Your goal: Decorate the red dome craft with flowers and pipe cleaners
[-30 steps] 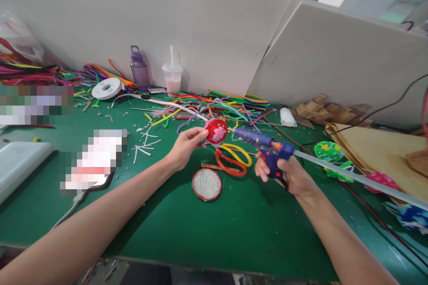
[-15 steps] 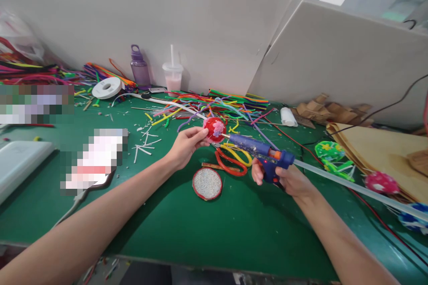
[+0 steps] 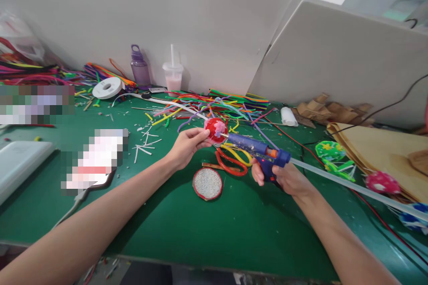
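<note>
My left hand (image 3: 190, 144) pinches the edge of a small round red fuzzy piece (image 3: 214, 135) with pink and purple bits on its face. A blue hot glue gun (image 3: 249, 143) is gripped in my right hand (image 3: 287, 177), its metal nozzle at the right side of the red piece; whether it touches is too small to tell. A long clear glue stick (image 3: 341, 183) sticks out of the gun's back. Beneath the gun lie scissors (image 3: 230, 169) with red and yellow handles. Closer to me rests a round disc (image 3: 207, 184) with a sparkly white face and red rim.
Loose coloured pipe cleaners (image 3: 214, 104) spread behind my hands. A purple bottle (image 3: 140, 71) and a pink drink cup (image 3: 173, 78) stand by the board. At left are a ribbon spool (image 3: 107, 87) and a blurred phone (image 3: 96, 158). Green and pink fuzzy pieces (image 3: 383, 182) lie at right.
The glue gun has shifted slightly left, bringing its nozzle a little further over the red piece. My left hand and the red piece have barely moved.
</note>
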The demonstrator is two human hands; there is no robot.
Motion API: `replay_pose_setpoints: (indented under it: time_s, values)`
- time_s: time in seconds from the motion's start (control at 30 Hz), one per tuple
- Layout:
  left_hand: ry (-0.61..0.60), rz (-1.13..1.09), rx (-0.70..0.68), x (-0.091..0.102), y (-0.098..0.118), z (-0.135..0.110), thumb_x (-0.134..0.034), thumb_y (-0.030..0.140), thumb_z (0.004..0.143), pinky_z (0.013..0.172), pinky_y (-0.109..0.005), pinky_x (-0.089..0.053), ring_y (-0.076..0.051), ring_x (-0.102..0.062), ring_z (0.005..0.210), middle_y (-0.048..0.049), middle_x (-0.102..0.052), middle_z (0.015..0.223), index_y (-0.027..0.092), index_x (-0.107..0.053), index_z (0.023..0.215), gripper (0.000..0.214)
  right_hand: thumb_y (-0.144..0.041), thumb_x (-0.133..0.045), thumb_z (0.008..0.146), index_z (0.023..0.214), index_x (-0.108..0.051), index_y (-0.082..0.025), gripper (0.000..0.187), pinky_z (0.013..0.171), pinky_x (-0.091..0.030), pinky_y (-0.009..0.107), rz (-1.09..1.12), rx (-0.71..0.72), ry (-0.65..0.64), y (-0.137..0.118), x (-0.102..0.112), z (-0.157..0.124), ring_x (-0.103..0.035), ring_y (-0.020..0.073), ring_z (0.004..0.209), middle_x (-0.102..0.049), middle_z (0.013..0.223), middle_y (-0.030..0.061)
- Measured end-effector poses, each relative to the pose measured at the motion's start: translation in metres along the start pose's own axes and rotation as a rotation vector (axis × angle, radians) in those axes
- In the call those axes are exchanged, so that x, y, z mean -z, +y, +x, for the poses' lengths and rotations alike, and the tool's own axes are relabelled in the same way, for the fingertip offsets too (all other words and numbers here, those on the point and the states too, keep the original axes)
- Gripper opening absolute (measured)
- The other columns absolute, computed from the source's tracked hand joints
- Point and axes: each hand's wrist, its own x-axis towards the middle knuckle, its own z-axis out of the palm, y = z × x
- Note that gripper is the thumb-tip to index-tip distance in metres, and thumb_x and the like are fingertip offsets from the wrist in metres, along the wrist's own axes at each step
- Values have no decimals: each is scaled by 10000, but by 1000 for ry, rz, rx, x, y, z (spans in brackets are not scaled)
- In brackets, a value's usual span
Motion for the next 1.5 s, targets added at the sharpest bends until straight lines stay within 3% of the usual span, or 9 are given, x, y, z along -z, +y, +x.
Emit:
replay_pose_setpoints:
  time_s: [0.6,0.87,0.97,1.03,1.17,1.4,1.5]
  values:
    - [-35,26,-3,0,3,-1,-787,319,623,666,-217,-509,-78,-595,602,-3,-649,653,121,-681,689,234,-526,-673,717,942,-614,-145,446,558,-416,318,-130,-38,93,-4,-4,3,-536,173,567,-587,653,40]
    - [-19,3,-24,3,1,1,-765,326,661,681,-206,-502,-72,-598,612,2,-639,653,124,-670,707,228,-612,-713,605,907,-634,-190,525,625,-466,379,-209,63,234,-22,6,-4,-577,218,609,-609,671,45]
    - [42,-14,-22,4,1,3,-778,343,641,672,-202,-503,-73,-603,610,3,-643,643,127,-660,712,256,-553,-729,630,956,-656,-216,474,785,-480,400,-379,18,325,-32,27,-12,-623,258,811,-671,826,70]
    - [67,-30,-16,5,1,3,-777,346,643,657,-199,-506,-76,-606,610,0,-648,642,130,-652,722,261,-479,-766,618,1011,-662,-218,483,871,-466,409,-572,-119,357,-35,43,-17,-621,279,941,-684,1000,80]
    - [71,-46,-5,7,1,4,-758,330,671,636,-191,-505,-76,-604,620,1,-645,649,135,-646,738,235,-429,-751,646,1050,-681,-219,461,953,-425,428,-927,-283,292,-28,65,-19,-576,305,1086,-663,1129,73]
    - [75,-20,-6,6,1,3,-763,349,659,593,-179,-481,-76,-594,624,3,-641,661,145,-654,726,241,-475,-739,632,1037,-698,-232,474,924,-448,435,-1134,-298,150,-17,72,-18,-582,296,1051,-634,1106,91]
    - [58,0,-15,7,1,3,-767,370,650,592,-185,-475,-82,-586,623,4,-634,659,149,-658,724,258,-497,-736,638,1112,-664,-246,542,896,-460,428,-1175,-246,214,-28,62,-20,-568,295,1069,-598,1168,97]
